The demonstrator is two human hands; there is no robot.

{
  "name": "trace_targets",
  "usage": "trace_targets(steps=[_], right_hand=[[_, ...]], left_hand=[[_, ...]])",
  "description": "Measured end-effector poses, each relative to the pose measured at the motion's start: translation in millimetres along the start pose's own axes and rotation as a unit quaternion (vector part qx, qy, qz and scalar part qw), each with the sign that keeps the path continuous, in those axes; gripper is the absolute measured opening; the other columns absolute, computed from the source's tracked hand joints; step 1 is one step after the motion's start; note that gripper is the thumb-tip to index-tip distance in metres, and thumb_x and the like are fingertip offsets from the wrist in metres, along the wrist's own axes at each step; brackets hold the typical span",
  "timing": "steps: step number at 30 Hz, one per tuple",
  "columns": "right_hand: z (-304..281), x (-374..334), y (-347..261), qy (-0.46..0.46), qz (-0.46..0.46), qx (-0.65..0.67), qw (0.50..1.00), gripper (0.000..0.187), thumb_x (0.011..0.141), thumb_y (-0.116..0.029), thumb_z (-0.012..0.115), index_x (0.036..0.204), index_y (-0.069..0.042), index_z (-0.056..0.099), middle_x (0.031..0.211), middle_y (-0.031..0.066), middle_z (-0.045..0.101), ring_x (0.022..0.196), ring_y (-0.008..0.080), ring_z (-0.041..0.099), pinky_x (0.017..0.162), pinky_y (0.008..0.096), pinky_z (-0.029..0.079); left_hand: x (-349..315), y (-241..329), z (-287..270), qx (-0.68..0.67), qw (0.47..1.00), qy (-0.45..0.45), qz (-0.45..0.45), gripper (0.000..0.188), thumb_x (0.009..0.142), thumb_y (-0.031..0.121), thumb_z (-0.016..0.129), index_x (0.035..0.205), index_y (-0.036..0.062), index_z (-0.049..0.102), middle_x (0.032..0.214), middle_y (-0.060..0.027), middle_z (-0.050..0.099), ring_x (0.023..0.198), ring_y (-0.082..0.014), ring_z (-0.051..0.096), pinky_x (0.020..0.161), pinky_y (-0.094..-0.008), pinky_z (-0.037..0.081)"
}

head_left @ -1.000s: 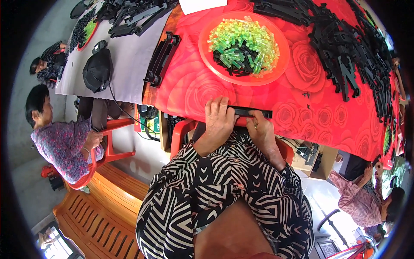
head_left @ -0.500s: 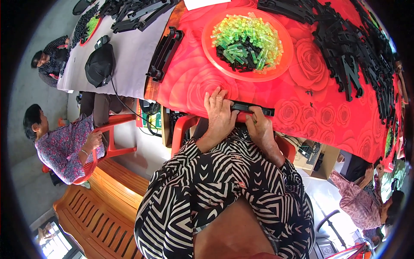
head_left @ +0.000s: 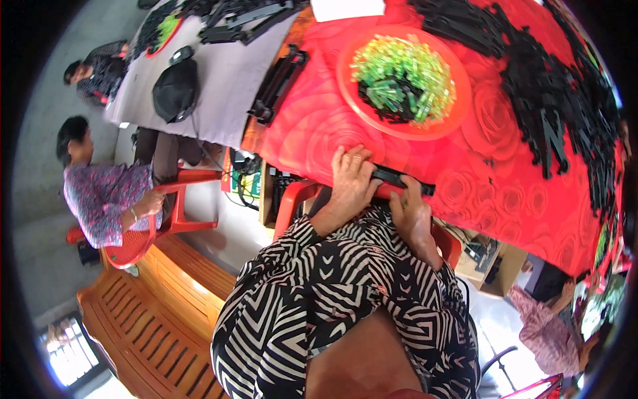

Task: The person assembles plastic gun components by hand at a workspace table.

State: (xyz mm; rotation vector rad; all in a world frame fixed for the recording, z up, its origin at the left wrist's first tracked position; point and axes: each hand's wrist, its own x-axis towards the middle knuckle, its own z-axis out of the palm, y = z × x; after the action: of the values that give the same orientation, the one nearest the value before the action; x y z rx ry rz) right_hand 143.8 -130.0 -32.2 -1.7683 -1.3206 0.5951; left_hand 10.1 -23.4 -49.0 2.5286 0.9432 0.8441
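At the near edge of the red rose-patterned tablecloth (head_left: 312, 143) lies a long, narrow black plastic piece (head_left: 425, 189). My left hand (head_left: 352, 181) grips its left end, with fingers curled past the far side and the thumb close to it. My right hand (head_left: 412, 211) is closed on its middle-right part, fingers bent over the near side. Part of the piece is hidden beneath my fingers. Beyond my hands stands a round red-orange tray (head_left: 435, 130), holding many yellow-green translucent tubes (head_left: 405, 60) and small black pieces (head_left: 385, 110).
Heaps of long black plastic parts (head_left: 541, 86) cover the right of the table. More black parts (head_left: 279, 83) lie at left, near a black cap (head_left: 176, 92) on grey cloth. One seated person (head_left: 113, 193) is at left. An orange wooden bench (head_left: 153, 312) stands behind.
The whole view has tilted and shifted, so the table and tray sit further right and lower. Both hands stay at the black piece; my right fingers have shifted slightly on it.
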Motion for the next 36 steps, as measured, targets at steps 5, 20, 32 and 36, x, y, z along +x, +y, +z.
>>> trace_targets(steps=[5, 20, 32, 36], right_hand=[[-25.1, 3.8, 4.5, 0.164, -0.099, 0.073, 0.979, 0.033, 0.088, -0.008, 0.062, 0.118, 0.002, 0.053, 0.073, 0.0079, 0.061, 0.052, 0.0161, 0.051, 0.046, 0.0280, 0.039], [-61.1, 28.5, 89.3, 0.164, 0.219, 0.508, 0.817, 0.031, 0.094, -0.006, 0.049, 0.123, 0.003, 0.047, 0.107, 0.0165, 0.061, 0.085, 0.0191, 0.060, 0.076, 0.0325, 0.053], [-21.9, 44.3, 59.2, 0.264, 0.049, 0.362, 0.893, 0.031, 0.091, 0.006, 0.047, 0.122, 0.002, 0.048, 0.106, 0.0118, 0.060, 0.095, 0.0183, 0.062, 0.086, 0.0299, 0.051], [-27.4, 52.3, 63.5, 0.268, 0.065, 0.362, 0.890, 0.033, 0.089, 0.011, 0.046, 0.120, 0.002, 0.048, 0.104, 0.0108, 0.059, 0.097, 0.0173, 0.061, 0.089, 0.0293, 0.050]], left_hand=[[0.9, -7.1, -3.1, 0.027, 0.999, 0.000, 0.029, 0.029, 0.068, 0.017, 0.074, 0.090, 0.0050, 0.059, 0.111, -0.0139, 0.055, 0.115, -0.0309, 0.049, 0.105, -0.0556, 0.027], [17.9, -65.6, -131.9, -0.142, 0.958, -0.110, -0.222, 0.013, 0.072, 0.011, 0.073, 0.080, 0.0034, 0.066, 0.077, -0.0113, 0.063, 0.075, -0.0278, 0.063, 0.067, -0.0362, 0.050], [43.9, -129.8, -62.6, 0.208, 0.931, 0.259, -0.151, 0.019, 0.066, 0.014, 0.076, 0.074, 0.0086, 0.060, 0.105, -0.0103, 0.060, 0.104, -0.0333, 0.052, 0.088, -0.0477, 0.040], [57.4, -142.4, -49.3, 0.242, 0.913, 0.264, -0.194, 0.022, 0.065, 0.008, 0.075, 0.077, 0.0067, 0.057, 0.105, -0.0130, 0.057, 0.103, -0.0361, 0.050, 0.086, -0.0500, 0.039]])
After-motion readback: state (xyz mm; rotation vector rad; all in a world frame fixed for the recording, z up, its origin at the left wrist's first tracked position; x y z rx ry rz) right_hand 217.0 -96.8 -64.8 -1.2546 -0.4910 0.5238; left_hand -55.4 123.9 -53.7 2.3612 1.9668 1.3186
